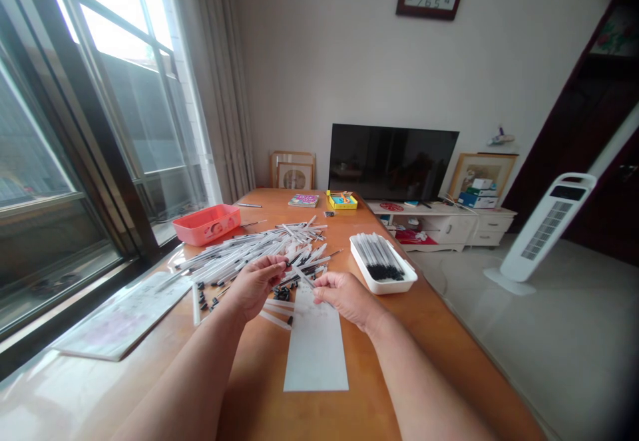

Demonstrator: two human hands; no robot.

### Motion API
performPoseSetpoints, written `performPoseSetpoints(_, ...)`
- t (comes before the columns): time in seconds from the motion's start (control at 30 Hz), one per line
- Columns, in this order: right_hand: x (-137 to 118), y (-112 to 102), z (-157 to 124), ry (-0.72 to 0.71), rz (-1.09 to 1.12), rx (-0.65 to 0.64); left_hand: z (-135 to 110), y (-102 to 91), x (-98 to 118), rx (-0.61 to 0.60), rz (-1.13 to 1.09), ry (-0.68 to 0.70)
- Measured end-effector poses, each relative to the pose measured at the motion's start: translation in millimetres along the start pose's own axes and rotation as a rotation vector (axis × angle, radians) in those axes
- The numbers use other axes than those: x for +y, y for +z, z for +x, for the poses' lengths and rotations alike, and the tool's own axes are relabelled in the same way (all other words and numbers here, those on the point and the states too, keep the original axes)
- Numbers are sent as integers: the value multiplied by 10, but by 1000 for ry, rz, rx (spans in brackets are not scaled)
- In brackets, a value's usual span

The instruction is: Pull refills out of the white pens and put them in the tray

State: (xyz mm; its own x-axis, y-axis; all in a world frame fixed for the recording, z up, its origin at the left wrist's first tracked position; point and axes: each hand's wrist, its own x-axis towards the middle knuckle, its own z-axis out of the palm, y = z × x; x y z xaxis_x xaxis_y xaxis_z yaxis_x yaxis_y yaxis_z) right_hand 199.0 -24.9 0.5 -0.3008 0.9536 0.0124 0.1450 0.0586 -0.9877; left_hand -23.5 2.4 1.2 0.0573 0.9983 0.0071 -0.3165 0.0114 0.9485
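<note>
My left hand and my right hand are raised a little above the wooden table, fingers pinched together. Between them runs a thin clear pen barrel, each hand gripping one end. Just beyond the hands lies a big heap of clear pen barrels with small black caps scattered at its near left edge. Under the hands lies a white sheet. A white tray of assembled pens with black ends stands right of my right hand.
A pink plastic basket sits at the far left of the table, a yellow box and a booklet at the far end. Papers lie by the window. A TV, low cabinet and white tower fan stand beyond.
</note>
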Motion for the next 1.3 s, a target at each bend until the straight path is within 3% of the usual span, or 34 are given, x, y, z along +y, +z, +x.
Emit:
performPoseSetpoints(0.23, -5, 10, 4, 8, -10, 10, -54, 64, 37, -16, 66, 9)
performPoseSetpoints(1.3, 69, -8, 48, -35, -57, 62, -27, 31, 6, -36, 149, 16)
